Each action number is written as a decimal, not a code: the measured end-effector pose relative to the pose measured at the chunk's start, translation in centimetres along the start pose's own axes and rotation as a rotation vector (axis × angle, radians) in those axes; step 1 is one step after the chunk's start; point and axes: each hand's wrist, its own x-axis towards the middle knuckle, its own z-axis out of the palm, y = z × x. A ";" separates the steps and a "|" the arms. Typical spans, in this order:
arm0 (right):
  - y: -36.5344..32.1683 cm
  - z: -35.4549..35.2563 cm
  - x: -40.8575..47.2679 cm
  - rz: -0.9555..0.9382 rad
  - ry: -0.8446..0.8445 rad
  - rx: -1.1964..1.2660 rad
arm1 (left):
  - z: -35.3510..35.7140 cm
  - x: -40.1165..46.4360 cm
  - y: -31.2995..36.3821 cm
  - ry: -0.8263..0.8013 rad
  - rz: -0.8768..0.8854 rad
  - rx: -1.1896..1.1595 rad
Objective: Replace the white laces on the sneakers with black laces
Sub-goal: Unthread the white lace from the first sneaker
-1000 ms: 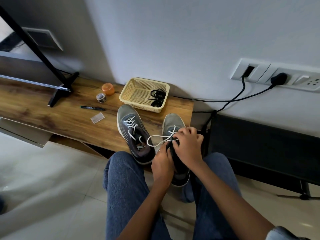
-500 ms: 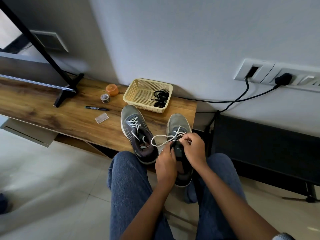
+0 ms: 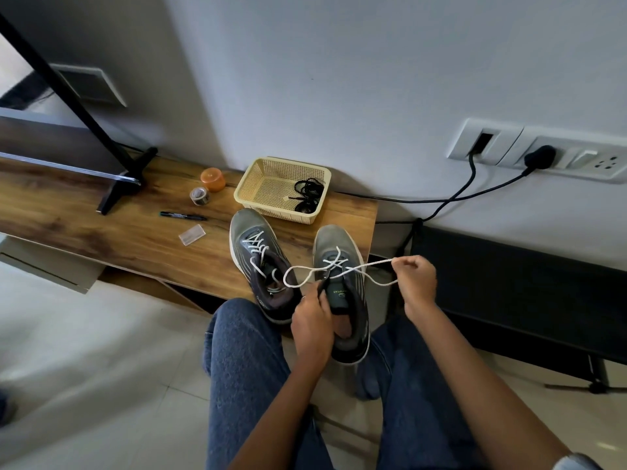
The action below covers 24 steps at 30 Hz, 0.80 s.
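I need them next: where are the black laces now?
In the head view, the black laces lie in the right part of the yellow basket, on the wooden shelf, behind both sneakers.

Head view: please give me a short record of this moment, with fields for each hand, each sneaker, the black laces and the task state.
right hand: pinches the white lace, held out to the right
left hand: holds the tongue of the right sneaker
left sneaker: on the wooden bench, white lace in it
black laces: in the yellow basket
task state: white laces not yet out
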 end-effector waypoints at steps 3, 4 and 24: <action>0.1 0.4 -0.9 -0.211 -0.014 -0.358 | 0.0 0.1 -0.1 -0.008 -0.006 0.008; -0.1 0.7 -1.5 -0.307 -0.022 -0.431 | 0.0 0.1 -0.1 -0.011 -0.005 0.011; 0.6 5.3 -3.9 -0.538 -0.257 -0.483 | 0.1 0.1 0.0 0.018 0.025 0.032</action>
